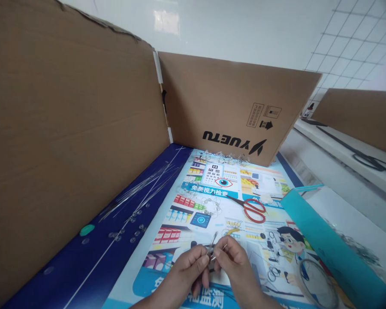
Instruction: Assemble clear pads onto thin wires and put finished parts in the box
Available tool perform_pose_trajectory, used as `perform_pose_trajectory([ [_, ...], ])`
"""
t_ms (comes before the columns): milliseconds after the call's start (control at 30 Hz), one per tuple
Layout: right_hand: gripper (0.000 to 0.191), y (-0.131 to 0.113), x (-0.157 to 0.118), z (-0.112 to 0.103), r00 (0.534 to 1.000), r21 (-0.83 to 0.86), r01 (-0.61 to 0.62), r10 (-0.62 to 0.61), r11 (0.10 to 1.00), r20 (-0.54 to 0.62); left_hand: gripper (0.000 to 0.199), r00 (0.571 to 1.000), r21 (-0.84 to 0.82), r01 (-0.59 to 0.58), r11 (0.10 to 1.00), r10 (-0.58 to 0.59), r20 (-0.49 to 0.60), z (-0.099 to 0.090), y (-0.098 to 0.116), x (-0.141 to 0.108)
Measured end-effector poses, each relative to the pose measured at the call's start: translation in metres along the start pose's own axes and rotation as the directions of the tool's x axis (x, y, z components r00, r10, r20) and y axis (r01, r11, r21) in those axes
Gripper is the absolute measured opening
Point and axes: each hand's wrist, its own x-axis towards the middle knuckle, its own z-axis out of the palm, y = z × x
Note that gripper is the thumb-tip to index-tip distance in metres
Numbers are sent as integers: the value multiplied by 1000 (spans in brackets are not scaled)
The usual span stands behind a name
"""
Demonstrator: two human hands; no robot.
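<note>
My left hand (193, 267) is closed in a pinch near the bottom middle, over a printed sheet (176, 214). Close beside it, my right hand (230, 259) pinches too. Thin wire pieces (215, 238) stick up between the fingertips of both hands; their lower ends are hidden by the fingers. Scissors (252, 210) with red handles lie beyond the hands, blades toward the left. Small clear beads and looped wire (210, 206) rest on the sheet left of the scissors.
Cardboard walls (83, 107) stand left and behind. Long wires (141, 186), clear discs (135, 234) and a green piece (86, 230) lie at left. A turquoise box (334, 249) with wire pieces and a clear round coil (318, 283) are at right.
</note>
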Motion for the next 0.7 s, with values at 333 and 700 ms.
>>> perform_pose_trajectory([
  [333, 22, -1, -1, 1, 1000, -9, 18, -18, 1000, 13, 33, 999, 40, 10, 999, -11, 30, 1, -2, -1],
  [700, 21, 1, -2, 0, 1000, -43, 7, -7, 999, 12, 32, 1000, 36, -10, 999, 10, 1, 3, 0, -1],
])
